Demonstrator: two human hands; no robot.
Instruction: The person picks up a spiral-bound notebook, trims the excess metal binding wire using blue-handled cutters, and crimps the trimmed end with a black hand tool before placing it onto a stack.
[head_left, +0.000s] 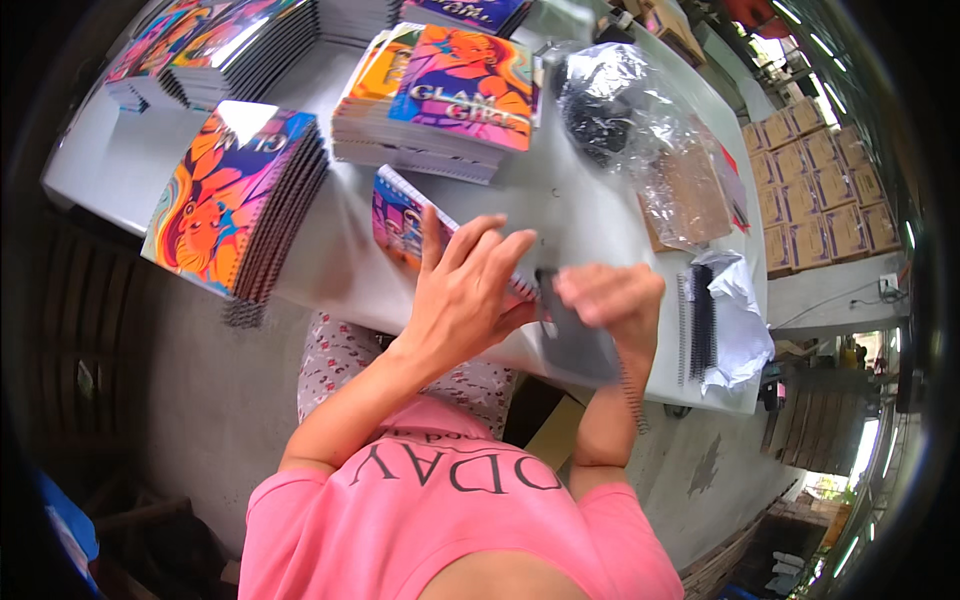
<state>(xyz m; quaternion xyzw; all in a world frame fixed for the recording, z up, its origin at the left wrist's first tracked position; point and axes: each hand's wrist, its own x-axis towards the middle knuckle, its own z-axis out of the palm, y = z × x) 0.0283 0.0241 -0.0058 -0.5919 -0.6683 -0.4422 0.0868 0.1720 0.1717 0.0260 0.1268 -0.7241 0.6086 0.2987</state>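
My left hand (462, 285) grips a notebook (400, 215) with a colourful printed cover and a row of punched holes along its edge. Its fingers lie over the top while the thumb is near the lower right corner. To the right, my right hand (612, 298) is closed and blurred by motion. A thin dark spiral binding coil (632, 395) hangs from it along the forearm. Between and below the hands is a dark grey device (580, 345), smeared, at the table's near edge. Whether the coil touches the notebook cannot be made out.
Spiral-bound notebooks (235, 195) are stacked at left. Loose covers and pages (465, 85) form another pile ahead. Clear plastic wrapping (640, 130) covers black coils and cardboard on the right. More coils (700, 320) lie beside crumpled white paper (738, 325). Cartons (820, 190) stand beyond the table.
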